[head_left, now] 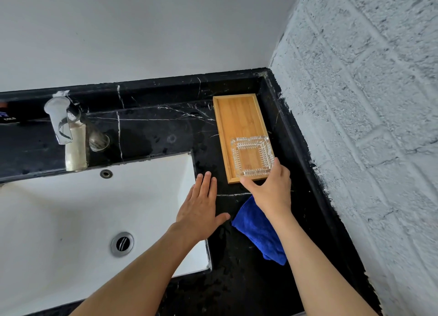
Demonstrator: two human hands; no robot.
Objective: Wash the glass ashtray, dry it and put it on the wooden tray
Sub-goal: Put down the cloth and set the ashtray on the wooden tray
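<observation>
The square clear glass ashtray [251,155] rests on the near end of the wooden tray [238,116], which lies on the black marble counter at the back right. My right hand [270,187] reaches over the tray's near edge, with thumb and fingers gripping the ashtray's near side. Flat and with fingers spread, my left hand [201,209] hovers over the sink's right rim, holding nothing. A blue cloth [258,230] lies on the counter under my right forearm.
The white sink [71,209] with a metal drain [122,244] fills the left. A chrome tap [59,119] stands behind it. A rough white brick wall [367,138] borders the black counter [151,130] on the right.
</observation>
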